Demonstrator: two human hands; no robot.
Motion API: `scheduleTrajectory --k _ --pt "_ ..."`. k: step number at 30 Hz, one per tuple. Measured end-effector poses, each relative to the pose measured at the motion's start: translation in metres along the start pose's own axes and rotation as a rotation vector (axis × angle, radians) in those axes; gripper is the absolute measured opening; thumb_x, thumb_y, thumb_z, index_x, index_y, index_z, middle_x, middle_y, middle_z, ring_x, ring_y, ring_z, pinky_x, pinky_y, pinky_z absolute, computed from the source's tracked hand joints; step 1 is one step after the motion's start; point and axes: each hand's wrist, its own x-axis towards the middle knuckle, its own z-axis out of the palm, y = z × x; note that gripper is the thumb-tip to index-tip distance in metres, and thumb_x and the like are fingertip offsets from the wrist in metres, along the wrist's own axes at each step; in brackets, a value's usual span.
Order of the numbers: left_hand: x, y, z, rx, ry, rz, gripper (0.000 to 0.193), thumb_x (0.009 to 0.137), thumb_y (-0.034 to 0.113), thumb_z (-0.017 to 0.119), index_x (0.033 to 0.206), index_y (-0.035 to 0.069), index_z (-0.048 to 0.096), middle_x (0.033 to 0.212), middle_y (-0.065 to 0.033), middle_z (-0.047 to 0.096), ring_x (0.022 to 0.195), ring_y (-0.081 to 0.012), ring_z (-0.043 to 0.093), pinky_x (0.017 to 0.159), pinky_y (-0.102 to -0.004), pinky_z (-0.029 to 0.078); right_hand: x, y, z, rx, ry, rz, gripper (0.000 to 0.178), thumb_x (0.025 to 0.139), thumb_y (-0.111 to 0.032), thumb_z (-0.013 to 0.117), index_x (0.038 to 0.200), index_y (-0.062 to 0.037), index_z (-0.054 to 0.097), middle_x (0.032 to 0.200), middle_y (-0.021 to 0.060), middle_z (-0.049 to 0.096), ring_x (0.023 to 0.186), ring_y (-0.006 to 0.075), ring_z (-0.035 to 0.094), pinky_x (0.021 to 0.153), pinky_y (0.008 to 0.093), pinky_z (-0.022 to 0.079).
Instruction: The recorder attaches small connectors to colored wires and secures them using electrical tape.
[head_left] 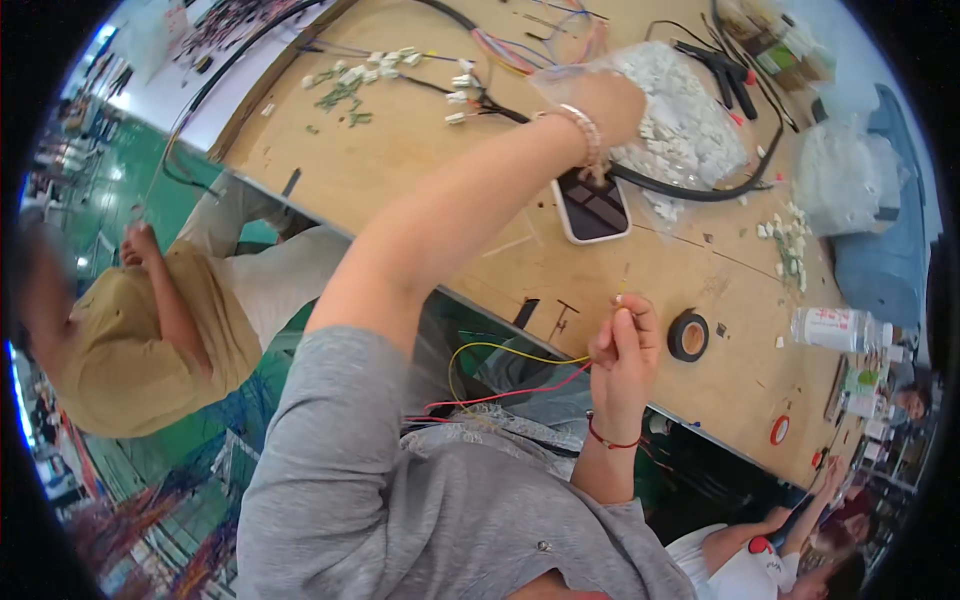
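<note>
My left hand [612, 105], with a beaded bracelet at its wrist, reaches over to a clear plastic bag [738, 158] of small white connectors. Its fingertips are hidden among the plastic and the connectors. Close to the front table edge, my right hand [628, 350] pinches a yellow wire [500, 347], and a thin tip pokes up above the fingers. A red wire [520, 393] also runs to this hand from below. Just right of it lies a roll of black tape [688, 335]. A white-framed phone [592, 208] rests below my left wrist.
A black cable [690, 190] curves around the bag. White and green connectors [350, 80] lie scattered at the far left. Black-and-red pliers [730, 78] sit at the back right. A plastic bottle [835, 328] and red tape [780, 430] are rightward. A person [150, 340] sits on the left.
</note>
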Motion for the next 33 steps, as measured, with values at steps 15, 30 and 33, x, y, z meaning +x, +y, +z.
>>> scheduleTrajectory --k 15,30,33 --pt "-0.218 0.043 -0.078 -1.525 0.094 -0.249 0.016 0.08 0.005 0.059 0.094 -0.002 0.056 0.083 0.0002 0.058 0.074 -0.0056 0.053 0.064 -0.019 0.044 -0.013 0.005 0.026 0.131 -0.308 0.026 0.011 0.091 -0.012 0.043 0.099 -0.0063 0.047 0.064 0.0039 0.052 0.047 0.0038 0.034 0.043 0.0163 0.026" --pt "-0.33 0.05 -0.069 -2.005 0.174 -0.444 0.021 0.085 0.008 0.053 0.102 -0.003 0.056 0.089 -0.0073 0.059 0.074 -0.0105 0.056 0.066 -0.0211 0.047 -0.072 0.03 0.043 -0.231 -0.351 -0.056 0.012 0.085 -0.011 0.055 0.094 -0.0025 0.053 0.067 -0.003 0.049 0.052 0.0021 0.038 0.046 0.016 0.025" --pt "-0.334 0.056 -0.075 -2.162 0.204 -0.452 0.031 0.088 0.008 0.048 0.116 -0.004 0.047 0.105 -0.0141 0.056 0.087 -0.0151 0.059 0.074 -0.0241 0.051 -0.076 0.028 0.043 -0.249 -0.275 -0.102 0.011 0.085 -0.011 0.055 0.09 -0.0019 0.055 0.064 -0.0046 0.046 0.052 0.0021 0.034 0.046 0.0166 0.023"
